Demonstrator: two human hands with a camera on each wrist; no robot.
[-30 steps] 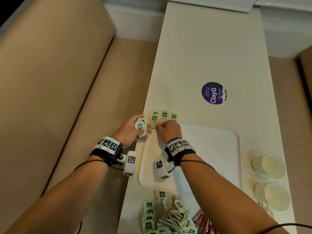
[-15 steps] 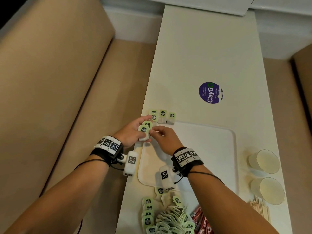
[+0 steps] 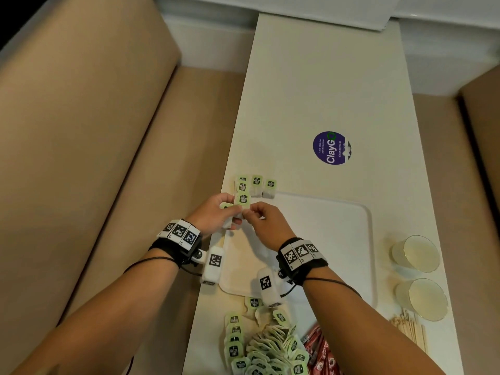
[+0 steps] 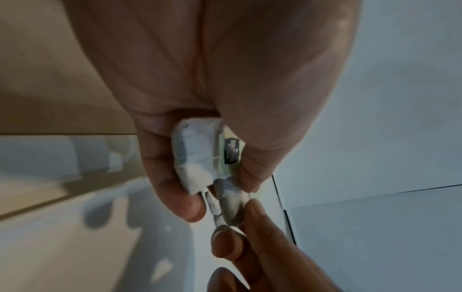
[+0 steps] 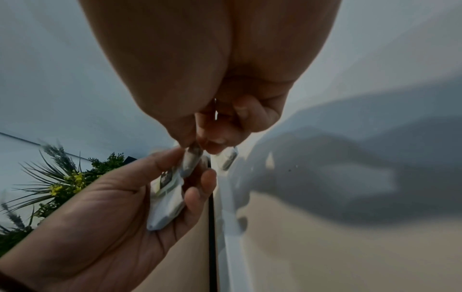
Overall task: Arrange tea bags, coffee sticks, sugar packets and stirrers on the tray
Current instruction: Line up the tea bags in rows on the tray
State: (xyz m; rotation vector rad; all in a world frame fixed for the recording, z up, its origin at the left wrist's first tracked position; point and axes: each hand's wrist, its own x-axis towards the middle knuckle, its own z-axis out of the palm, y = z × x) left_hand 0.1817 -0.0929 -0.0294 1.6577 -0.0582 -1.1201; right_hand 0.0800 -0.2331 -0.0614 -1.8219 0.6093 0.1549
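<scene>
Head view: a small stack of tea bags (image 3: 231, 212) is held curled in the left hand (image 3: 213, 216) over the tray's (image 3: 324, 239) 10 o'clock corner, and one tea bag (image 3: 242, 199) is pinched off it by the right hand (image 3: 266, 221). A short row of laid tea bags (image 3: 255, 185) is seen at the tray's 11 o'clock edge; the rest of the tray is bare. A loose heap of tea bags (image 3: 265, 350) is seen at 6 o'clock, red coffee sticks (image 3: 316, 347) beside it, stirrers (image 3: 411, 330) at 4 o'clock, two cups (image 3: 418, 274) at 3 o'clock, seemingly without contents. Sugar packets are not made out. Left wrist view: the stack is clamped between thumb and fingers (image 4: 175, 177); the bag is nipped at its lower end by the other hand's fingertips (image 4: 226, 243). Right wrist view: the same pinch, thumb and forefinger closed on the bag (image 5: 191, 158). Bags are judged light, soft and crushable, with slick paper tags; an edge or tag is best taken, gently.
</scene>
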